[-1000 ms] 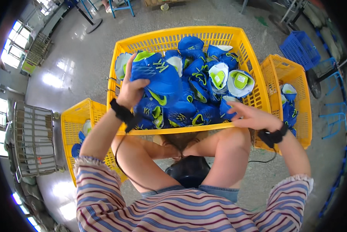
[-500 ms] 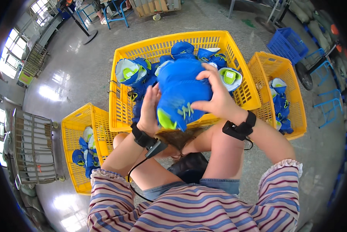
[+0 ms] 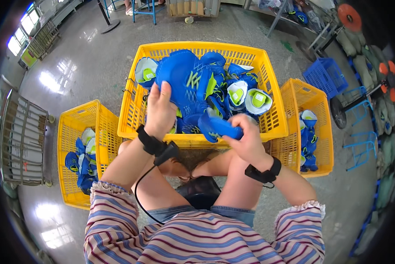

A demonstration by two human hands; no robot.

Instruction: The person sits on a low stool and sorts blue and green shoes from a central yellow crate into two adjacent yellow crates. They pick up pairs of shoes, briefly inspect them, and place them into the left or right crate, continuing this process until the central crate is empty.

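My left hand (image 3: 161,110) grips a flat blue shoe upper (image 3: 184,81) with lime-green trim, held up over the big yellow crate (image 3: 135,105). My right hand (image 3: 246,138) clasps the lower end of the same blue piece (image 3: 217,126) near the crate's front rim. Both wrists wear black bands. Inside the crate lies a heap of blue, white and green shoe uppers (image 3: 243,92).
A smaller yellow crate (image 3: 76,123) with several blue uppers stands at my left, another yellow crate (image 3: 314,105) with a few at my right. A blue crate (image 3: 327,77) and a blue rack sit far right, a metal cage trolley (image 3: 21,136) far left.
The blue upper has been lifted out of the heap, drawn toward me, then spread out: my left hand moved up and left, my right hand down to the crate's front rim.
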